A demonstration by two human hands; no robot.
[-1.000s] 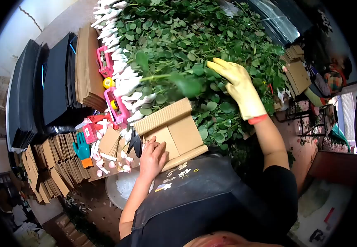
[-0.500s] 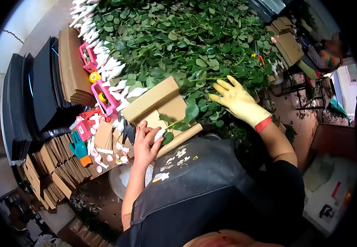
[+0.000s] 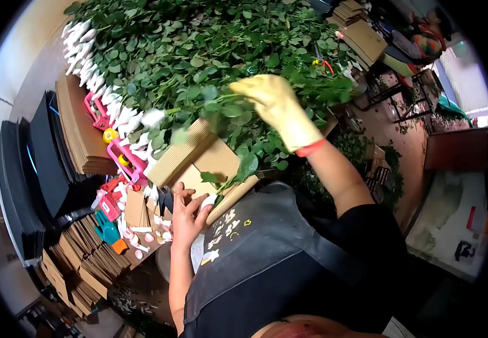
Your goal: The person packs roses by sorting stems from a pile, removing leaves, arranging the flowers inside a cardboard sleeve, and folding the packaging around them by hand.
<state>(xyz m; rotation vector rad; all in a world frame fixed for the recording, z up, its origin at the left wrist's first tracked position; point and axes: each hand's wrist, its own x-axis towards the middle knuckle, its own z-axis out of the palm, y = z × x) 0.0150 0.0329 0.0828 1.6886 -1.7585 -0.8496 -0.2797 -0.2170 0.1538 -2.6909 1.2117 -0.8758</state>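
My bare left hand (image 3: 186,218) rests at the lower left of a corrugated cardboard sheet (image 3: 221,155), with thumb and forefinger around a rose's white-covered bud (image 3: 209,201). That rose's leafy stem (image 3: 234,179) lies across the cardboard. My right hand (image 3: 272,101), in a yellow rubber glove, is closed on the stem of another rose above the leaf pile. Its white-covered head (image 3: 154,118), blurred, points left. Behind the cardboard spreads a large heap of rose stems (image 3: 199,62), with several white-covered heads (image 3: 80,48) along its left side.
Pink holders (image 3: 128,160) stand left of the cardboard, near a teal glove-shaped item (image 3: 107,228) and scattered petals (image 3: 138,253). Stacked brown cardboard (image 3: 83,129) and black sheets (image 3: 21,186) line the left. Red-handled cutters (image 3: 327,66) lie on the leaves. Another person (image 3: 424,42) sits far right.
My right hand has moved left from the heap's near right side, drawing a rose stem with it. My left hand stays at the bud on the cardboard. The whole view has shifted.
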